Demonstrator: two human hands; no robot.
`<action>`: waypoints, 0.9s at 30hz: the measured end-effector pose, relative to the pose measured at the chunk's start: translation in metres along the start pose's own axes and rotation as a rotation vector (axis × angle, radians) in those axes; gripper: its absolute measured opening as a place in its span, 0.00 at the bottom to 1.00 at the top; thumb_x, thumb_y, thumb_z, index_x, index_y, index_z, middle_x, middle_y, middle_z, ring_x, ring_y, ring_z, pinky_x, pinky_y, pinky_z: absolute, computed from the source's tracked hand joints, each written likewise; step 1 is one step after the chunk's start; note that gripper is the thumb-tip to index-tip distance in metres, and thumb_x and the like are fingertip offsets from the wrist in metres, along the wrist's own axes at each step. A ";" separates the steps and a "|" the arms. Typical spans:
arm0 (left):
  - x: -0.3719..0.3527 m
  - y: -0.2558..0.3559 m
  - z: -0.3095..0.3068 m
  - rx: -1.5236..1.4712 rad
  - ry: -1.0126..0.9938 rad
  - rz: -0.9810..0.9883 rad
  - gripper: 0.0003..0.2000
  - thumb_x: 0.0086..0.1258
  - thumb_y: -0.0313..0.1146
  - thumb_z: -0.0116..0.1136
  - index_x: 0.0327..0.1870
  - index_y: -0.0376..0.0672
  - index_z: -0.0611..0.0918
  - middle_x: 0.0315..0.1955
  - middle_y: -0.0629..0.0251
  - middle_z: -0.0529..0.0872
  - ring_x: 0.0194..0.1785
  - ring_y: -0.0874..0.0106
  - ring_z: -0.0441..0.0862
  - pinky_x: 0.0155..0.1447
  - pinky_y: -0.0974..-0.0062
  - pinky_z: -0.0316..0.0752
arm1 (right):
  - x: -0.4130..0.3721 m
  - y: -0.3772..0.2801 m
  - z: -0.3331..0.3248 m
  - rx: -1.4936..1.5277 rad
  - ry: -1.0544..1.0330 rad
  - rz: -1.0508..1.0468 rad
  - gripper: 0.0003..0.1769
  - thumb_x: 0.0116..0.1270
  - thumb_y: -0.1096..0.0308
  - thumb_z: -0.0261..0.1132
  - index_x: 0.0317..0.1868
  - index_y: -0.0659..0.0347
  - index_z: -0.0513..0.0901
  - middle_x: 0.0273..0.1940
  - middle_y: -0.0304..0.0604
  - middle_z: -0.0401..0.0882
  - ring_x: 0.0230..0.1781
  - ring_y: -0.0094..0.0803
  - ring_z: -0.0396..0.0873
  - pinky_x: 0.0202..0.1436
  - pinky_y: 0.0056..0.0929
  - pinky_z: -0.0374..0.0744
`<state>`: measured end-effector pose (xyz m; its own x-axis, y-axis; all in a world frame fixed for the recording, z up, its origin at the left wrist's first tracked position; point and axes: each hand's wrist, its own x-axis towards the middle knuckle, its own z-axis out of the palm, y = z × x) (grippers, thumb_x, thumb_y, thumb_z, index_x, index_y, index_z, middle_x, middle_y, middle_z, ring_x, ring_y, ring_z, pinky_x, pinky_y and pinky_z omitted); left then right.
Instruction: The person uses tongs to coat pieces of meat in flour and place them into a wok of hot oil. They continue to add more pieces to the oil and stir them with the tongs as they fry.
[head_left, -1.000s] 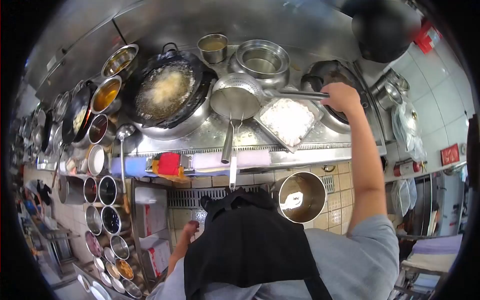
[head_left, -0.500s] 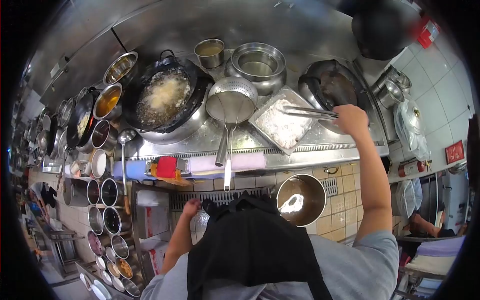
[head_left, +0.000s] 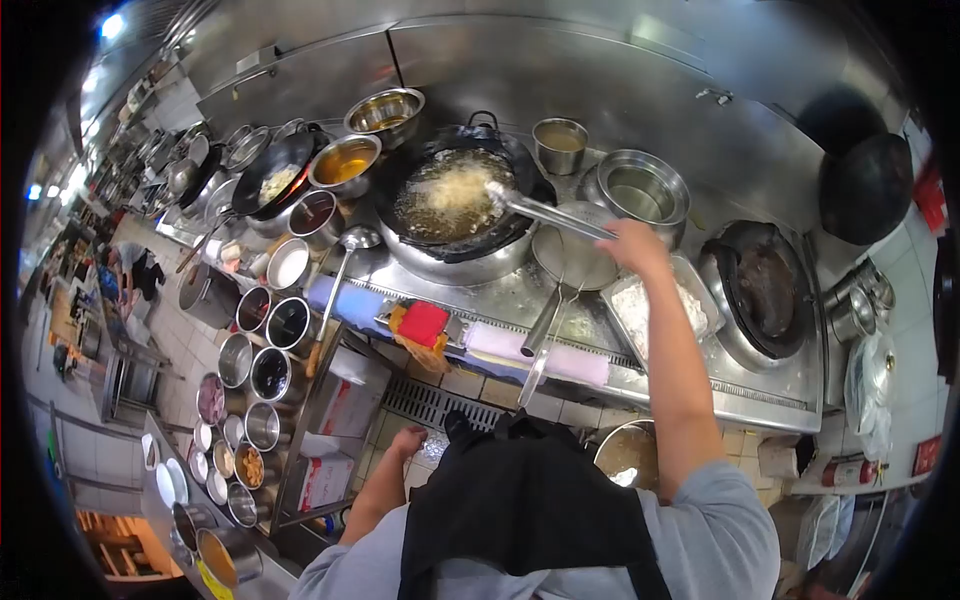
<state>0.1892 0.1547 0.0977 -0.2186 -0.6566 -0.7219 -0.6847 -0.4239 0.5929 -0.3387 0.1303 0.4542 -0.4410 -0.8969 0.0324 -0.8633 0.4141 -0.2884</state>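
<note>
My right hand (head_left: 638,248) is closed around metal tongs (head_left: 555,213). Their tips reach the right side of a black wok (head_left: 388,190) and pinch a small white, floury piece (head_left: 495,189). Bubbling oil (head_left: 450,200) in that wok carries a pale, frothy mass. Below my right forearm, and partly hidden by it, lies a square metal tray (head_left: 712,312) of white, flour-coated pieces (head_left: 640,312). A round strainer (head_left: 575,252) rests between wok and tray, under the tongs. My left hand (head_left: 406,441) hangs low beside my apron, fingers curled, with nothing visible in it.
A second wok (head_left: 770,285) stands on the right burner. Behind the strainer are a steel pot (head_left: 645,190) and a small pot (head_left: 560,145). A ladle (head_left: 360,237) and bowl of orange liquid (head_left: 345,160) sit left. Several seasoning pots and folded towels (head_left: 540,352) line the front.
My view has turned left. The tongs have moved from the flour tray leftward to the bubbling wok, now with a floury piece at their tips. My left hand still hangs low.
</note>
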 end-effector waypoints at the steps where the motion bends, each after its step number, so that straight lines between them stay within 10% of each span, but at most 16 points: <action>1: -0.003 0.003 0.000 -0.025 0.025 0.004 0.17 0.62 0.35 0.55 0.49 0.33 0.79 0.37 0.58 0.84 0.35 0.70 0.81 0.40 0.73 0.77 | 0.020 -0.013 0.012 -0.043 -0.067 -0.011 0.24 0.55 0.51 0.65 0.52 0.48 0.79 0.47 0.44 0.80 0.49 0.43 0.77 0.51 0.39 0.75; 11: -0.007 -0.064 0.012 -0.136 -0.115 -0.172 0.15 0.64 0.38 0.55 0.48 0.40 0.78 0.36 0.65 0.83 0.34 0.71 0.80 0.26 0.74 0.73 | -0.003 0.017 -0.050 -0.088 0.196 0.093 0.21 0.58 0.53 0.63 0.51 0.48 0.80 0.47 0.46 0.80 0.50 0.43 0.77 0.52 0.40 0.74; 14: -0.004 -0.071 0.019 0.410 -0.318 0.252 0.12 0.64 0.37 0.55 0.45 0.43 0.79 0.35 0.67 0.82 0.35 0.70 0.80 0.26 0.74 0.72 | -0.066 0.052 -0.109 -0.273 0.129 0.142 0.20 0.57 0.54 0.64 0.50 0.47 0.80 0.43 0.44 0.81 0.47 0.41 0.78 0.50 0.40 0.76; 16: -0.029 -0.031 0.019 0.171 -0.211 -0.130 0.11 0.63 0.38 0.55 0.42 0.43 0.79 0.34 0.67 0.81 0.35 0.71 0.80 0.27 0.72 0.72 | -0.087 0.067 -0.133 -0.465 -0.049 0.151 0.20 0.55 0.55 0.66 0.49 0.48 0.81 0.42 0.43 0.82 0.47 0.40 0.79 0.48 0.39 0.77; 19: 0.067 -0.083 0.006 0.871 -0.406 0.810 0.13 0.63 0.42 0.53 0.42 0.43 0.79 0.33 0.65 0.81 0.32 0.71 0.79 0.27 0.71 0.71 | -0.106 0.101 -0.134 -0.655 -0.188 0.105 0.21 0.49 0.56 0.71 0.45 0.50 0.83 0.41 0.42 0.82 0.44 0.40 0.80 0.44 0.38 0.79; 21: 0.049 -0.024 0.022 0.079 -0.219 -0.108 0.14 0.63 0.43 0.53 0.42 0.43 0.79 0.31 0.65 0.81 0.29 0.72 0.78 0.27 0.72 0.70 | -0.108 0.126 -0.123 -0.821 -0.396 0.053 0.20 0.46 0.57 0.73 0.41 0.53 0.84 0.41 0.42 0.83 0.42 0.41 0.81 0.40 0.40 0.80; 27: 0.048 0.075 0.033 0.083 -0.136 0.128 0.13 0.64 0.38 0.53 0.45 0.41 0.79 0.32 0.67 0.82 0.30 0.73 0.79 0.29 0.74 0.72 | -0.099 0.141 -0.098 -0.883 -0.464 -0.098 0.18 0.43 0.60 0.74 0.37 0.54 0.85 0.40 0.43 0.83 0.40 0.41 0.82 0.37 0.37 0.80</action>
<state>0.1039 0.1122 0.0960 -0.3961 -0.6089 -0.6873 -0.6987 -0.2858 0.6558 -0.4403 0.2929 0.5045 -0.3813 -0.8273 -0.4126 -0.8464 0.1329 0.5157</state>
